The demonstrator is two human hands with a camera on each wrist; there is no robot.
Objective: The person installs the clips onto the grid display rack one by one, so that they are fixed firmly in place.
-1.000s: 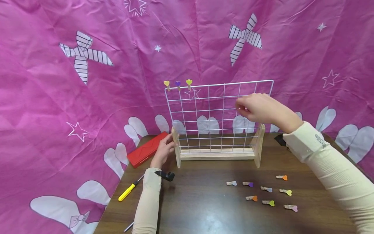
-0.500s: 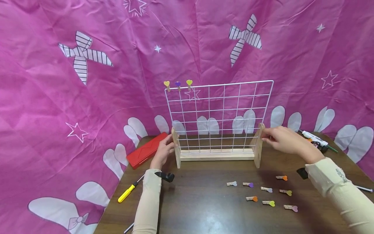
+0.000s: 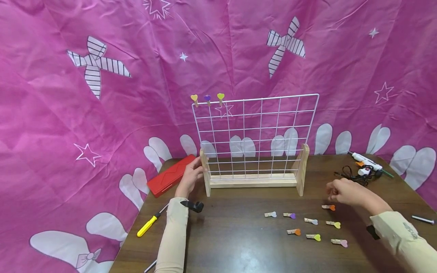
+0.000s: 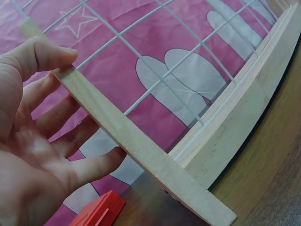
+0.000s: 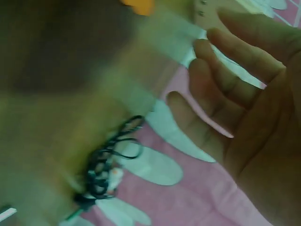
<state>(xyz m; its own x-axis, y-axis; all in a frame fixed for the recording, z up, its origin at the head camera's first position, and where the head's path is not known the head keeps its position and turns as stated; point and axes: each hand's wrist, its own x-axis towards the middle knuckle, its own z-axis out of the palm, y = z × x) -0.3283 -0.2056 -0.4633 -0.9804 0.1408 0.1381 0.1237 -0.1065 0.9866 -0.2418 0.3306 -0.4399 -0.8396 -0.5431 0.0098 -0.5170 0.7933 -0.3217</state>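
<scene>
A white wire grid (image 3: 252,131) stands upright in a wooden stand (image 3: 252,183). My left hand (image 3: 192,176) grips the stand's left side post (image 4: 141,146), thumb on its upper edge and fingers alongside and behind. Three heart-topped clothespins, yellow (image 3: 194,99), purple (image 3: 207,99) and lime (image 3: 220,98), are clipped at the grid's top left. My right hand (image 3: 348,192), holding nothing, hovers just over an orange-heart clothespin (image 3: 328,207); its fingers are loosely bent in the right wrist view. Several more lie below, among them white (image 3: 270,214), purple (image 3: 289,215), orange (image 3: 294,232) and pink (image 3: 339,243).
A red case (image 3: 170,176) and a yellow-handled screwdriver (image 3: 147,226) lie on the left of the brown table (image 3: 232,235). At the back right are a glue gun (image 3: 367,161) and its black cord (image 3: 351,175). A bolt-like rod (image 3: 423,220) lies at the right edge. Pink cloth hangs behind.
My right hand has come down from in front of the grid, past the right side post, to above the orange-heart clothespin. The left hand stays on its post.
</scene>
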